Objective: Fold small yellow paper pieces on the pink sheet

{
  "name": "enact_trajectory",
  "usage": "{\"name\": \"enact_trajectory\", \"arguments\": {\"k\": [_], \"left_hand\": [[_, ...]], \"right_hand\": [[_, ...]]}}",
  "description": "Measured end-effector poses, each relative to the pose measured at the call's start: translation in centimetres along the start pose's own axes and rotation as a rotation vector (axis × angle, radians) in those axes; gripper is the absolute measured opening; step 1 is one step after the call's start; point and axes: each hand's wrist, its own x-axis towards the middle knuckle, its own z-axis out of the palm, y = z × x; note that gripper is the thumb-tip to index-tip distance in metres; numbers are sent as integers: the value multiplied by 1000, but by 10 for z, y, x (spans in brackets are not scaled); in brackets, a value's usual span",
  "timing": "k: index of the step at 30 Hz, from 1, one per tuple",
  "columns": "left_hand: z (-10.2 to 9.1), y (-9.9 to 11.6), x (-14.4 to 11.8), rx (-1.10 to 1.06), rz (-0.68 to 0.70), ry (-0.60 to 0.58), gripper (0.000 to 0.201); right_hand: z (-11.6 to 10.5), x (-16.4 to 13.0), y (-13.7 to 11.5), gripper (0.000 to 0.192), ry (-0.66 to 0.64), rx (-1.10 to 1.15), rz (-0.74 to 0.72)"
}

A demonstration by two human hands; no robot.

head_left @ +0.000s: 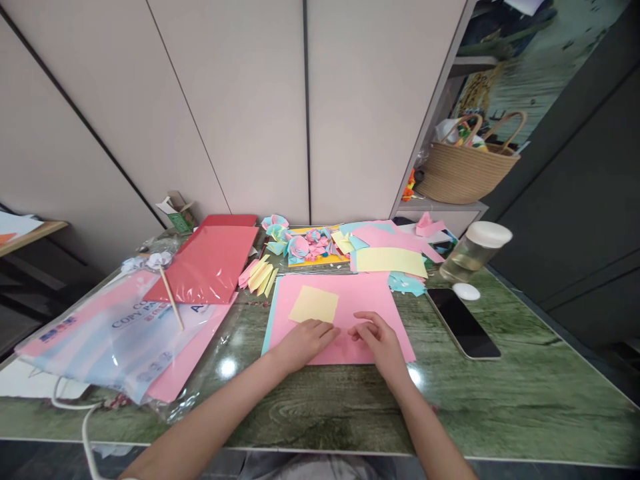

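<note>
A small yellow square of paper [314, 303] lies on a pink sheet [370, 293], slightly turned. Beneath the pink sheet, a blue sheet [269, 327] shows along the left side. My left hand [307, 343] rests on the pink sheet at the yellow square's lower edge, fingers stretched out flat and pointing right. To the right of it, my right hand [379, 339] hovers at or just over the pink sheet, loosely bent fingers apart, with nothing visible in them. A small gap separates the two hands.
Folded paper strips [260, 275] and crumpled paper flowers [300, 247] lie behind. At left are a red folder [215, 263] and a plastic copy-paper bag [125, 333] with a wooden stick [171, 300]. A phone [463, 323] and lidded jar [475, 250] stand right.
</note>
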Motion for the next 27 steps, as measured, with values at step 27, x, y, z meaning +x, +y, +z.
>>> {"name": "enact_trajectory", "arguments": {"k": [27], "left_hand": [[-7, 12, -27, -216, -283, 327, 33]], "right_hand": [[-8, 0, 17, 18, 64, -894, -131]]}}
